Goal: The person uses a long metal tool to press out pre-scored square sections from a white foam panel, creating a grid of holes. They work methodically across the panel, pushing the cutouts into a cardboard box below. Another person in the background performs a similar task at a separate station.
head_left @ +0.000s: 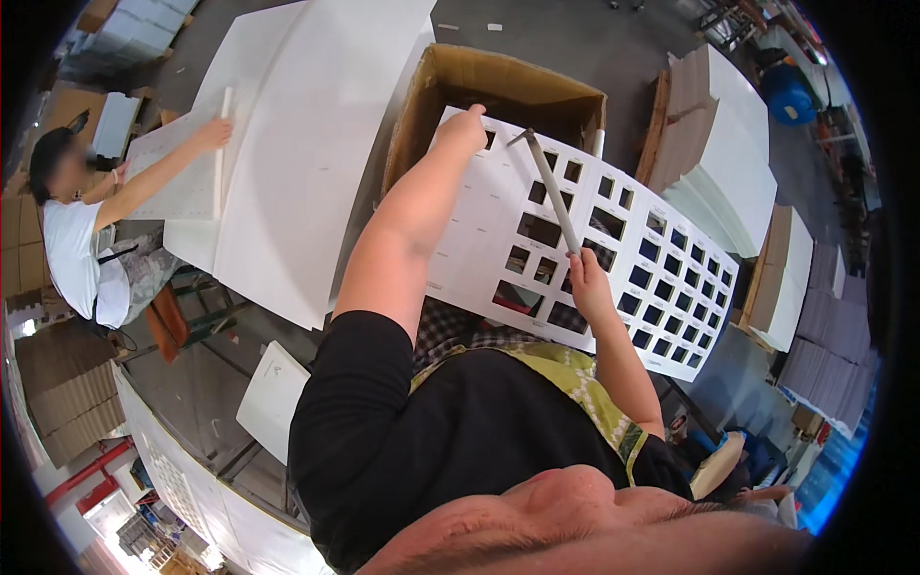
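A white board (470, 230) with rows of rectangular cut-outs lies slanted in front of me, its far edge over an open cardboard box (450, 72). At the board's far left corner, my left hand (464, 132) is closed on the edge; its fingertips are partly hidden. My right hand (591, 287) grips the lower end of a hammer (553, 187) with a long pale handle. The thin dark hammer head is over the upper part of the board, near the cut-outs. Whether it touches the board I cannot tell. Several small slots on the board's left part still hold their white pieces.
Large white sheets (297, 144) are stacked to my left. Beyond them a co-worker (81, 220) handles a white panel (172, 168). Stacks of white board (724, 153) stand on the right, with a blue drum (789, 94) farther back.
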Action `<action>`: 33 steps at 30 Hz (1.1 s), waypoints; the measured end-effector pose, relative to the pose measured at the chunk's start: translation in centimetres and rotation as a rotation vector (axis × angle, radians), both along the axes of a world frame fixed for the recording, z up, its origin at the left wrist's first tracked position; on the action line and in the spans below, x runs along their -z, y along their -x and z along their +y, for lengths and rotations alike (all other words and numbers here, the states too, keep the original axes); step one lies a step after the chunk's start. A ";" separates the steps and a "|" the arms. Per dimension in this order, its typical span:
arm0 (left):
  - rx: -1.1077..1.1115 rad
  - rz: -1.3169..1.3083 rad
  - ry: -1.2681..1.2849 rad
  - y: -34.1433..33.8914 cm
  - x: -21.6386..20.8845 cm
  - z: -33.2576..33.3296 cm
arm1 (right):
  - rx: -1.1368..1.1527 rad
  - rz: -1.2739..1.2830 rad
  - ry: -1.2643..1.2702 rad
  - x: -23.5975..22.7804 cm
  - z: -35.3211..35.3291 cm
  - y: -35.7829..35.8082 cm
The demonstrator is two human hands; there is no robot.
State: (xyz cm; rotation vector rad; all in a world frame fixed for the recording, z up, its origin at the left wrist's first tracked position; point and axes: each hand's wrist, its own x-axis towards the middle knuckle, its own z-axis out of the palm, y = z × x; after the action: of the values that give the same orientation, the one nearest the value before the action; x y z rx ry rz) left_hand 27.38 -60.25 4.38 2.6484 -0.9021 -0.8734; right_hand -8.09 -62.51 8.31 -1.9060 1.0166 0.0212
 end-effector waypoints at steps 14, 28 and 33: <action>-0.042 -0.058 0.019 0.8 1.2 0.5 | 0.031 -0.135 0.163 -2.5 0.3 0.4; -0.011 -0.095 0.109 -0.2 3.8 1.0 | -0.038 -0.138 0.168 -3.1 1.7 0.7; 0.070 -0.028 0.081 0.0 1.1 1.3 | -0.039 0.017 0.139 -1.4 0.6 0.6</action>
State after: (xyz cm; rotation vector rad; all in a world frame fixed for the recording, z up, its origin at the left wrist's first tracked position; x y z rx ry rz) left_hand 27.42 -58.92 3.30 2.5801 -1.0208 -0.7992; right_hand -8.69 -61.88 9.75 -2.0541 1.0148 -0.0115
